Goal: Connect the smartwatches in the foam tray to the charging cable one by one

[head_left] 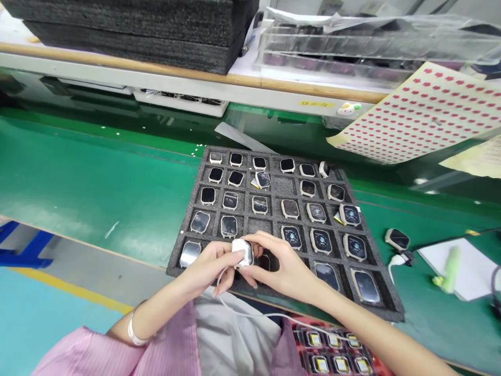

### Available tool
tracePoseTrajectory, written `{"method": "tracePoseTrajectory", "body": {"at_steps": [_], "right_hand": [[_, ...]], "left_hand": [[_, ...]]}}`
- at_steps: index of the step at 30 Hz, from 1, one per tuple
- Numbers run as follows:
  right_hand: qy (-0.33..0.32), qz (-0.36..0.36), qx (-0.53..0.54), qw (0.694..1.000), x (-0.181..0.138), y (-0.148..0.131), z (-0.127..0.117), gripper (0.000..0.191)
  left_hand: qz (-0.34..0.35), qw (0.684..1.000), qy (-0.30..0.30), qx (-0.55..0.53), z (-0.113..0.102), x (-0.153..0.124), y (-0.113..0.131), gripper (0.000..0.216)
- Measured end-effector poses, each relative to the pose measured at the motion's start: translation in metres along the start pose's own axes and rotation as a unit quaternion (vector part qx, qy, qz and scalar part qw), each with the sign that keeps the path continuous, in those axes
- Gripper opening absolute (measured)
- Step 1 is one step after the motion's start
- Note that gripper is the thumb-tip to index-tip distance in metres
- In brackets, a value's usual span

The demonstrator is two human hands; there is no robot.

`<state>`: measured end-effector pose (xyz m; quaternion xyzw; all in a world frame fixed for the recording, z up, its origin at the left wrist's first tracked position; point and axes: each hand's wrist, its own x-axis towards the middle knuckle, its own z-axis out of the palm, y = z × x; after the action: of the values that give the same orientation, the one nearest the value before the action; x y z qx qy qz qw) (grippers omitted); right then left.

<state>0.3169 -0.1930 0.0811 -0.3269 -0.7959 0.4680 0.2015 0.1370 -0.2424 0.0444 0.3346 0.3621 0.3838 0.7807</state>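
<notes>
Between my two hands, above the near edge of the foam tray, is a small white-cased smartwatch (242,252) without a strap. My left hand (215,263) grips it from the left, thumb across it. The fingers and thumb of my right hand (276,256) close on its right side. A thin white cable (250,315) runs from beneath the watch and my left fingers, then across my lap to the right; its join with the watch is hidden. Under and beyond my hands, the dark grey foam tray (256,224) holds rows of similar watches, several with lit screens.
One watch (397,239) lies right of the tray, near a white plug (399,259) and a white pad (465,266) with a green marker. A red tray (299,339) of watch parts sits below the bench edge. A dotted sticker sheet (426,115) hangs from the shelf.
</notes>
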Motion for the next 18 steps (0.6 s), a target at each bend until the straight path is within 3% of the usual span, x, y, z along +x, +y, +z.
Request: {"method": "tracePoseTrajectory", "body": {"at_steps": [6, 9, 14, 18], "right_hand": [[0.026, -0.020, 0.032, 0.999, -0.001, 0.005, 0.003, 0.041], [0.025, -0.022, 0.104, 0.994, -0.003, 0.011, 0.004, 0.044], [-0.011, 0.018, 0.323, 0.946, -0.003, 0.019, 0.006, 0.027], [-0.023, 0.022, 0.400, 0.916, -0.003, 0.023, 0.011, 0.024]], "left_hand": [[0.002, 1.000, 0.001, -0.016, 0.000, -0.001, -0.001, 0.034], [0.018, 0.999, -0.015, -0.031, -0.002, -0.002, -0.001, 0.031], [0.038, 0.995, -0.086, -0.030, -0.005, -0.003, 0.001, 0.030], [0.014, 0.994, -0.110, -0.018, -0.010, -0.006, -0.002, 0.030]]}}
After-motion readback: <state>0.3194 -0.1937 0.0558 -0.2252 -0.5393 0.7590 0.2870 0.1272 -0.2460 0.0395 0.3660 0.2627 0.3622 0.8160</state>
